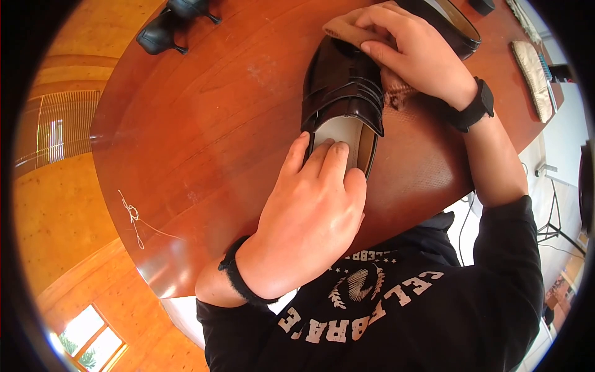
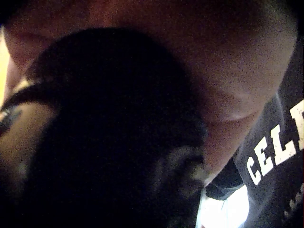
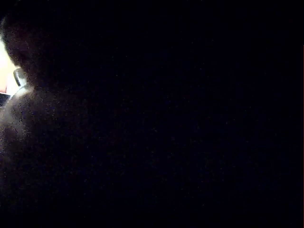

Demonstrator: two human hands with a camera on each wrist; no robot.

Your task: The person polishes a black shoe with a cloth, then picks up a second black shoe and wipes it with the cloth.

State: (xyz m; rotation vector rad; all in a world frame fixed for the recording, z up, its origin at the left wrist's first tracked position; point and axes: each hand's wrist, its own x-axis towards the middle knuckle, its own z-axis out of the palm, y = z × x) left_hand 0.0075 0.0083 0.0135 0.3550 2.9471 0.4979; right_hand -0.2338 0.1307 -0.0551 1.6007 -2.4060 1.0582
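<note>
Glossy dark leather loafer gripped at heel opening by left hand; tan cloth pressed on toe by right hand; polished round wooden worktop; black heels well apart; brush at edge

A glossy dark leather shoe is seen on a polished, scuffed wooden surface; a matt tan cloth is pressed against it.

Left of the dark loafer the wooden table lies open to its near edge. At the far left a black high-heeled shoe stands; far right, a second loafer and a brush crowd the way.
</note>
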